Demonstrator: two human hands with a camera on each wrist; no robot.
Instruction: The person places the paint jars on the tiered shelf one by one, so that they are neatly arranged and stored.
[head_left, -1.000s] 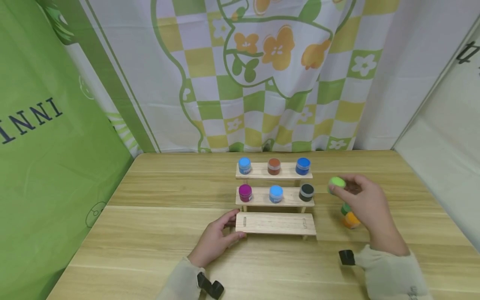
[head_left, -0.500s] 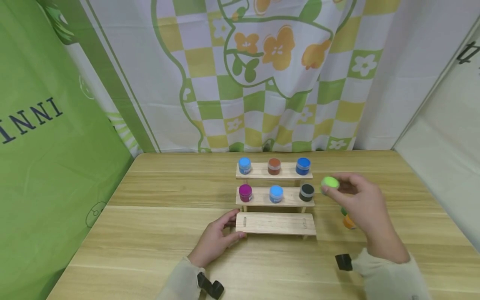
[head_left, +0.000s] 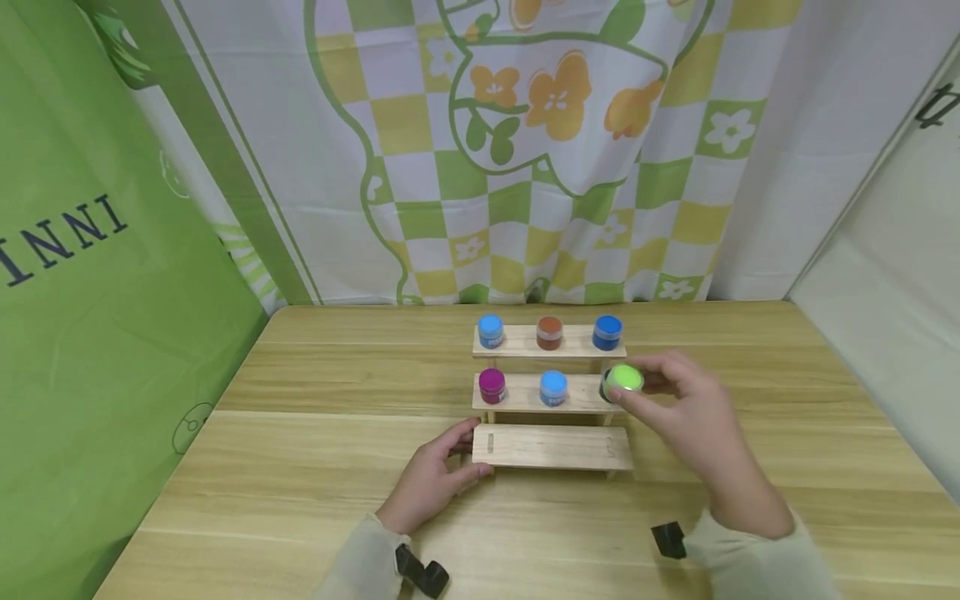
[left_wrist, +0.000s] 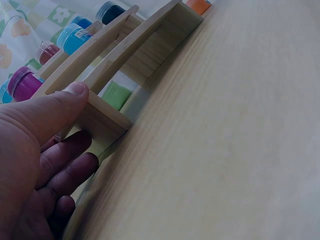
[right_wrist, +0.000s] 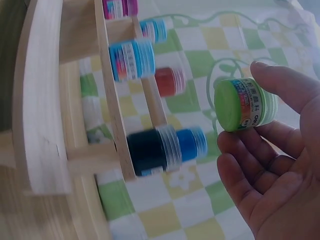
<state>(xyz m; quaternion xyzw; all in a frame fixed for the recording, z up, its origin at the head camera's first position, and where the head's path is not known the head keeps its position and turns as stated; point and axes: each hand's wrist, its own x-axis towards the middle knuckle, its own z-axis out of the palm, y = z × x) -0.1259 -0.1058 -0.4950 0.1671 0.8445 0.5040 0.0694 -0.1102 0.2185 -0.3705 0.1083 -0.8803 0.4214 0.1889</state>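
Note:
A light green paint jar (head_left: 627, 379) is pinched between the thumb and fingers of my right hand (head_left: 693, 412), in front of the black jar on the middle tier. In the right wrist view this green jar (right_wrist: 245, 104) is tilted and apart from the rack. My left hand (head_left: 431, 483) grips the left end of the three-tier wooden rack (head_left: 551, 447), its thumb at the bottom board's front corner. The bottom board bears no jars. On the middle tier stand a purple jar (head_left: 492, 386), a light blue jar (head_left: 553, 387) and the black jar (right_wrist: 147, 151).
The top tier carries a light blue jar (head_left: 491, 331), a brown jar (head_left: 550, 332) and a dark blue jar (head_left: 607, 332). An orange jar (left_wrist: 198, 5) shows beyond the rack in the left wrist view. Behind the wooden table (head_left: 337, 375) hangs a patterned curtain (head_left: 420, 125).
My right hand has moved left with the light green jar, from beside the rack to the middle tier's right end. The left hand stays on the rack.

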